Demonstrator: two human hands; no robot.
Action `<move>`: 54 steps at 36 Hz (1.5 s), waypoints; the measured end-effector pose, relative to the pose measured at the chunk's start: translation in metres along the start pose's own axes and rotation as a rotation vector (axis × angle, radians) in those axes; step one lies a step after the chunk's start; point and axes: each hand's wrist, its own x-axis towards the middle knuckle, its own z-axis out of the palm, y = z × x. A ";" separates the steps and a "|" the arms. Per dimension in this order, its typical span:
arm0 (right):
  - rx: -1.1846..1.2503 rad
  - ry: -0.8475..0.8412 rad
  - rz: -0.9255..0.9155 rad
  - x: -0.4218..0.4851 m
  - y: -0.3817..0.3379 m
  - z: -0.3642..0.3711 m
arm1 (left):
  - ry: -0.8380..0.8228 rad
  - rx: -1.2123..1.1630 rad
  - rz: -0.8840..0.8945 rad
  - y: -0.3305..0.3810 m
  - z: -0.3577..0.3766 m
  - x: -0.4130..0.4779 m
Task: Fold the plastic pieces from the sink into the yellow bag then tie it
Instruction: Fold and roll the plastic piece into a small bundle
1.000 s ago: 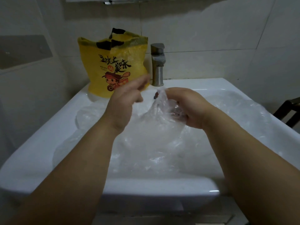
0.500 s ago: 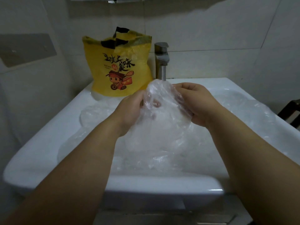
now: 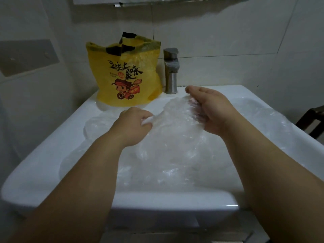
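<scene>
Plastic piece (image 3: 175, 125) stretched sideways, left grip (image 3: 134, 126) to right grip (image 3: 210, 109)

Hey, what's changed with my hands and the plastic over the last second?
A second ago only the right hand held the clear plastic piece; the left hand then gripped it too. Now the hands have drawn apart, the left going down and leftward, spreading the piece between them over the sink. The yellow bag stayed beside the faucet.
</scene>
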 end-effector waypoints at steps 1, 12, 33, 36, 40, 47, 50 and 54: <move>-0.018 -0.037 0.003 -0.002 0.001 0.002 | 0.027 0.018 0.033 0.005 0.000 -0.002; 0.051 -0.306 0.034 -0.006 -0.003 0.009 | -0.130 -0.542 -0.049 0.043 0.004 -0.004; 0.390 -0.026 0.288 0.005 0.001 0.002 | 0.251 -1.305 -0.345 0.020 -0.012 0.012; 0.420 -0.050 0.239 -0.001 -0.001 0.003 | 0.280 -1.374 -0.368 0.015 -0.010 0.015; 0.225 -0.088 0.173 -0.004 0.003 0.007 | 0.275 -1.451 -0.394 0.019 -0.012 0.013; 0.362 0.078 0.090 0.001 0.002 -0.005 | 0.347 -1.240 -0.470 0.007 -0.011 0.013; 0.128 0.038 0.042 -0.003 0.006 -0.003 | 0.311 -1.210 -0.405 0.007 -0.011 0.011; 0.155 0.147 -0.038 -0.006 0.001 -0.006 | 0.163 -1.169 -0.204 0.012 -0.017 0.003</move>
